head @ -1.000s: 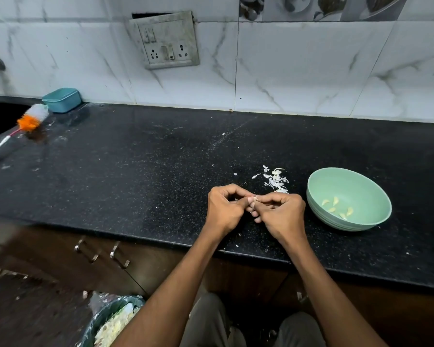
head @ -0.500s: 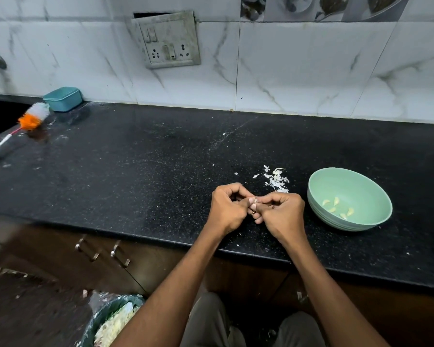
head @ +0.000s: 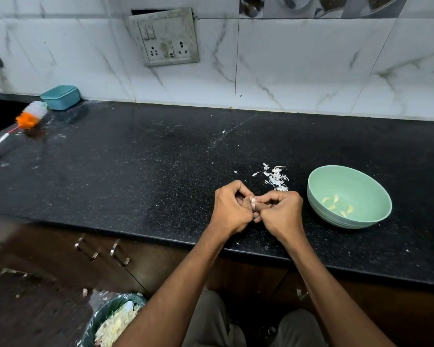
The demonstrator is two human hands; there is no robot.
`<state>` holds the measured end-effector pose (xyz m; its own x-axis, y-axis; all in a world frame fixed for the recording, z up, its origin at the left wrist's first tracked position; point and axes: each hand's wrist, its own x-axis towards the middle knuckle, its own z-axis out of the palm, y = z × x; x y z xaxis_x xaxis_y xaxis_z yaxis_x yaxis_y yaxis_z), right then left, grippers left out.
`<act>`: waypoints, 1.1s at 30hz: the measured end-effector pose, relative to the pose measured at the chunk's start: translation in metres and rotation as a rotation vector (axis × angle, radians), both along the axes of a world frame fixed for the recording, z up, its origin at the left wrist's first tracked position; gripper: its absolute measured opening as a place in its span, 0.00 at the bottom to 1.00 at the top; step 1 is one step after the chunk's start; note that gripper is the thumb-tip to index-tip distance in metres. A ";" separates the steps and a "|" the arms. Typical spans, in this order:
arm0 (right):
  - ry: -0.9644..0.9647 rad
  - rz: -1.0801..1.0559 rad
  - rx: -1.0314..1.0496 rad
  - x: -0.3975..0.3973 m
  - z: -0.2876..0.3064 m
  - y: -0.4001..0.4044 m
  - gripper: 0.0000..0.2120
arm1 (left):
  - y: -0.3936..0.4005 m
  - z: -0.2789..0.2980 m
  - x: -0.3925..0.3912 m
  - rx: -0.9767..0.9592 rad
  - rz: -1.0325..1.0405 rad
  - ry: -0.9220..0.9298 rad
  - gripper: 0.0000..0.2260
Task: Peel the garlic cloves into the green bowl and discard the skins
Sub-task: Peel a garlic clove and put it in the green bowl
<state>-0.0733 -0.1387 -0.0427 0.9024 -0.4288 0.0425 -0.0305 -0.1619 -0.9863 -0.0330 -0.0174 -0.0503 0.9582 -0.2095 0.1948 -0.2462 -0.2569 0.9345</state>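
Now, hands: left hand [head: 232, 209] and right hand [head: 281, 212] are pressed together, knuckles up, above the counter [head: 135, 171] near its front edge.
Clove: a garlic clove [head: 252, 199] is pinched between both sets of curled fingertips; only a pale sliver shows.
Bowl: the green bowl [head: 321, 211] sits at 3 o'clock from the hands, close but apart, with several peeled cloves [head: 336, 204] inside.
Skins: a loose pile of skins [head: 276, 178] lies at 12 o'clock from the right hand.
Bin: a bin [head: 110, 321] with skins stands on the floor at 7 o'clock.
Change: compared with half a second ago, both hands keep the same grip and spot; the bowl, cloves and skins have not moved.
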 end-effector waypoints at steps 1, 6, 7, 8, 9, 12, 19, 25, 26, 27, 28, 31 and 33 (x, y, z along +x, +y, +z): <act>-0.005 0.005 0.001 0.000 -0.001 0.000 0.09 | 0.000 -0.001 0.002 -0.002 0.006 0.009 0.05; -0.042 0.023 0.058 0.001 -0.001 0.000 0.10 | 0.000 -0.008 0.010 -0.085 0.047 0.063 0.06; -0.052 0.026 0.065 0.001 0.000 0.000 0.10 | 0.000 -0.008 0.010 -0.095 0.049 0.069 0.06; -0.061 0.029 0.069 0.001 0.000 0.000 0.10 | 0.001 -0.007 0.010 -0.099 0.052 0.070 0.06; -0.067 0.034 0.072 0.002 0.000 0.000 0.10 | 0.001 -0.007 0.010 -0.101 0.057 0.065 0.06; -0.085 0.048 0.077 0.001 -0.001 -0.001 0.10 | 0.001 -0.009 0.010 -0.105 0.069 0.043 0.06; -0.145 0.086 0.080 0.001 -0.005 -0.004 0.10 | 0.001 -0.008 0.009 -0.101 0.093 0.012 0.08; -0.218 0.067 0.098 0.000 -0.004 -0.005 0.10 | 0.003 -0.008 0.010 -0.106 0.106 0.022 0.07; -0.223 0.061 0.100 0.001 -0.005 -0.006 0.11 | 0.003 -0.008 0.010 -0.101 0.107 0.021 0.07; -0.224 0.057 0.103 0.001 -0.006 -0.007 0.11 | 0.003 -0.008 0.010 -0.095 0.111 0.017 0.07; -0.223 0.054 0.103 0.002 -0.008 -0.008 0.11 | 0.003 -0.008 0.010 -0.088 0.115 0.010 0.07; -0.230 0.041 0.086 0.003 -0.010 -0.011 0.11 | 0.002 -0.009 0.010 -0.072 0.128 -0.009 0.07; -0.244 0.035 0.070 0.003 -0.011 -0.013 0.11 | 0.002 -0.009 0.011 -0.057 0.139 -0.034 0.07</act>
<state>-0.0699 -0.1515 -0.0536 0.8836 -0.4067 0.2318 0.2141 -0.0893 -0.9727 -0.0224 -0.0158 -0.0595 0.9698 -0.0630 0.2355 -0.2438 -0.2375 0.9403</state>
